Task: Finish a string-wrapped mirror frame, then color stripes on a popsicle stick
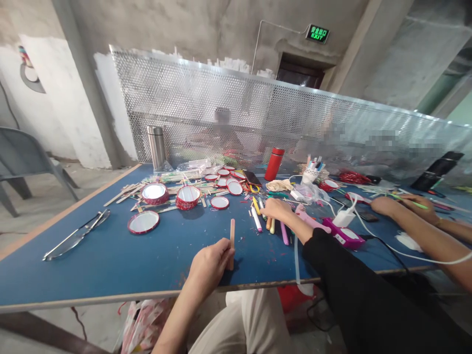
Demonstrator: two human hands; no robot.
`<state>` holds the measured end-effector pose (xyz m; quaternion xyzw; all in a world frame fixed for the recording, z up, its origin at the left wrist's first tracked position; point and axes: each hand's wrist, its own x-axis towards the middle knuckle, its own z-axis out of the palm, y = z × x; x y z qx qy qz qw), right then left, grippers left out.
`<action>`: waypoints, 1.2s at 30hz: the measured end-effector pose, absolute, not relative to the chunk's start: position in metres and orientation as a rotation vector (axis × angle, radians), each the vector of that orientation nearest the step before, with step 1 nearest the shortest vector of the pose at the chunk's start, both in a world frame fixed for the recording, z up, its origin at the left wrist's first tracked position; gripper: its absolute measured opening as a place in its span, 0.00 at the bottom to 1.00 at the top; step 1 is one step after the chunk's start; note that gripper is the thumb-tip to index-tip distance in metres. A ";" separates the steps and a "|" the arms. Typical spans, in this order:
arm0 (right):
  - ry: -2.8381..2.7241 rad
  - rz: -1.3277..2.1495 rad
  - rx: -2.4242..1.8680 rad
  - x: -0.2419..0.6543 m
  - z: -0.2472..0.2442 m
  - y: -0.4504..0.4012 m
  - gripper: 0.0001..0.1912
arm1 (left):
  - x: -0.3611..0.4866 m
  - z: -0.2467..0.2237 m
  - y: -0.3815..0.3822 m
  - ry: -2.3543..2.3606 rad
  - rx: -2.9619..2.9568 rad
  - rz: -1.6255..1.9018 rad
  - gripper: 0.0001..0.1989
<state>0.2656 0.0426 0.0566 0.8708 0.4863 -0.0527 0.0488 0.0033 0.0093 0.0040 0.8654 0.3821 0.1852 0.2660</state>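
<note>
Well, the left hand (210, 265) closed narrow on one wooden craft stick (232, 244), held upright near the edge of the blue bench (110, 280); the right hand was not seen; red-rimmed round discs (143, 222) lay far left.

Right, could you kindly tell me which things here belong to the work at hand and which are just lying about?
Belonging to the work:
left hand, holding a wooden craft stick; red-rimmed round mirrors; markers by the black-sleeved hand

Just lying about:
steel flask; red bottle; phone; white charger
</note>
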 end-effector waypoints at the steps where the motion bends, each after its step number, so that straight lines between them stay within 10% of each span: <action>1: 1.454 -0.186 2.669 0.265 0.057 0.046 0.14 | 0.003 0.005 0.009 1.035 2.337 0.496 0.12; 36: 2.395 -1.791 2.381 0.235 0.086 0.003 0.07 | -0.001 0.000 0.014 0.774 2.190 0.686 0.13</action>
